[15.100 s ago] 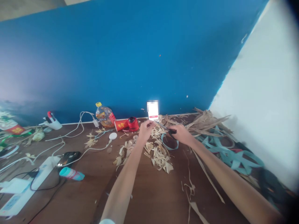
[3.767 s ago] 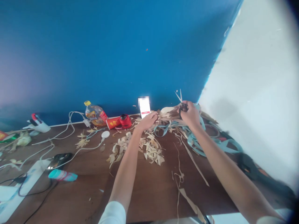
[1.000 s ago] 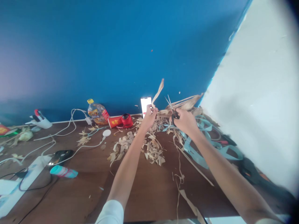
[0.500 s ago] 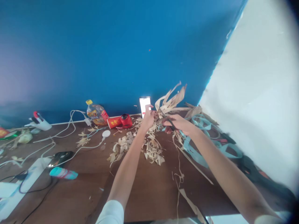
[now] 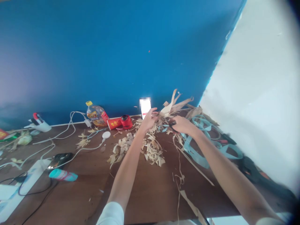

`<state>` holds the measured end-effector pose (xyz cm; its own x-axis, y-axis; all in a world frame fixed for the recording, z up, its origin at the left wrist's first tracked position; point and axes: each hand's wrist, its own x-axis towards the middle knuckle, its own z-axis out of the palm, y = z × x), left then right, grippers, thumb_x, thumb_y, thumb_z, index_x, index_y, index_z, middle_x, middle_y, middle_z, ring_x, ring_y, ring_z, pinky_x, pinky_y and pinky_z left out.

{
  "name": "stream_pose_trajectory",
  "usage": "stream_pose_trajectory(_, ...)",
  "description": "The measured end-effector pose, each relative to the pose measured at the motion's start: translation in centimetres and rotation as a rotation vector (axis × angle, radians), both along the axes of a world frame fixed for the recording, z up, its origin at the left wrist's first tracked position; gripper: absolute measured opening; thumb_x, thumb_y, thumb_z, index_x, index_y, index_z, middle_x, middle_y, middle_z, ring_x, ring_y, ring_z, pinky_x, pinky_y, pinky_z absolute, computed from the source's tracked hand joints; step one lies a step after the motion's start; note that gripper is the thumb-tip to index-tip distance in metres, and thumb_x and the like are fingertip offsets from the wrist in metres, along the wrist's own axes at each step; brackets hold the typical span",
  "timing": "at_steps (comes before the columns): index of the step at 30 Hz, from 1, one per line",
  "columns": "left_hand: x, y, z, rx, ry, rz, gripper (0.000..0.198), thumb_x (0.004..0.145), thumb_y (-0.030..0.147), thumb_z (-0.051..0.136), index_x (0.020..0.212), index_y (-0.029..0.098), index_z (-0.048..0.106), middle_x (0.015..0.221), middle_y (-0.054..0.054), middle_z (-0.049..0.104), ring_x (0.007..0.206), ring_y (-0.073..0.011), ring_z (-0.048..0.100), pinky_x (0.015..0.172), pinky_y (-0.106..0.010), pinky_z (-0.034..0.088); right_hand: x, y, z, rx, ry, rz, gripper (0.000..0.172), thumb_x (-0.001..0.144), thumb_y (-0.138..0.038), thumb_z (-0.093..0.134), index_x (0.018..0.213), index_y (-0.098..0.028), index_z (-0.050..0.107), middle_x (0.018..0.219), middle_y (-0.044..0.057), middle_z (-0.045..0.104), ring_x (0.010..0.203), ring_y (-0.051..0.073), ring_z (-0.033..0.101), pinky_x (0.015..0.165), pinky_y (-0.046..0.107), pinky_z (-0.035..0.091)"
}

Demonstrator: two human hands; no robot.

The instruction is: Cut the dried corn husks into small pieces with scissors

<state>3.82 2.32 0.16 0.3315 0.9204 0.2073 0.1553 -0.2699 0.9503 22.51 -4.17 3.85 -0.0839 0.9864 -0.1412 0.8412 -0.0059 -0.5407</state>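
Observation:
My left hand (image 5: 149, 118) reaches to the far side of the brown table (image 5: 145, 193) and pinches the base of a bunch of dried tan husk leaves (image 5: 174, 104) that sticks up toward the blue wall. Just to its right, my right hand (image 5: 184, 125) is closed on black-handled scissors (image 5: 172, 123), held next to the same bunch. Cut husk scraps (image 5: 153, 150) lie in a heap below both hands. Pale blue strips (image 5: 199, 147) tangle to the right of my right hand.
A lit phone (image 5: 145, 107) leans on the wall behind my left hand. A red cup (image 5: 113, 123), red tape roll (image 5: 126, 122) and bottle (image 5: 95, 113) lie at the back. Cables, a power strip (image 5: 25, 181) and a teal tube (image 5: 62, 175) sit left. Long husk strips (image 5: 187, 200) lie near.
The raised husk bunch has come lower and tilted right. My right hand with the scissors has dropped slightly toward the table; my left hand keeps its grip.

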Motion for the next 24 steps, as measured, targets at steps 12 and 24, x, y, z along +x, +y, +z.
stream_pose_trajectory(12, 0.0, -0.6, 0.5, 0.091, 0.211, -0.077, 0.052, 0.077, 0.013, 0.054, 0.128, 0.017, 0.049, 0.124, -0.013, 0.053, 0.081, -0.0131, 0.055, 0.081, -0.032, 0.046, -0.3, -0.4, -0.2, 0.125, -0.280, 0.029, 0.024, 0.070, -0.024, 0.056, 0.088, -0.024, 0.072, 0.090, 0.010, 0.070, 0.081, 0.026, 0.064, 0.062, 0.028, 0.039)
stream_pose_trajectory(24, 2.1, -1.0, -0.7, 0.233, 0.223, 0.115, 0.016, 0.088, 0.027, 0.046, 0.084, 0.017, 0.057, 0.085, -0.005, 0.056, 0.081, -0.0161, 0.052, 0.079, -0.030, 0.042, -0.9, -1.4, 0.3, 0.170, -0.403, -0.002, 0.028, 0.070, -0.016, 0.052, 0.089, -0.023, 0.071, 0.090, 0.012, 0.069, 0.085, 0.029, 0.064, 0.065, 0.031, 0.040)
